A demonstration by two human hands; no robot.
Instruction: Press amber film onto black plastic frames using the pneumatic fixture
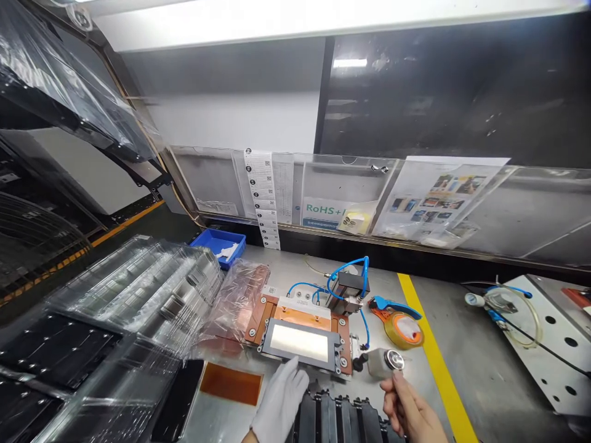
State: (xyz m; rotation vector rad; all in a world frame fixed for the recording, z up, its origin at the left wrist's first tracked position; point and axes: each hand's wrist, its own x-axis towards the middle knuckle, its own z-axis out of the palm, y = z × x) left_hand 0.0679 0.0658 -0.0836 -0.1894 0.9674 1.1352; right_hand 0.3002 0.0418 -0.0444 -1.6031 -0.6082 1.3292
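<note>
My left hand point(282, 397), in a white glove, has its fingers at the lower edge of a grey framed plate point(300, 346) with a bright rectangular face. That plate lies on a copper-brown fixture point(259, 319) with blue air tubes. Bare and with curled fingers, my right hand point(406, 406) is just below a small bottle point(381, 363) with a round metal top; what its fingers hold, if anything, is too small to tell. Between and below the hands are several black slotted parts point(344, 418).
Clear plastic trays point(152, 289), a black phone-like slab point(180, 400) and an amber sheet point(231, 383) lie left. A blue bin point(219, 243) stands behind. A tape dispenser point(401, 326), yellow line point(438, 369) and white perforated box point(549, 338) are right.
</note>
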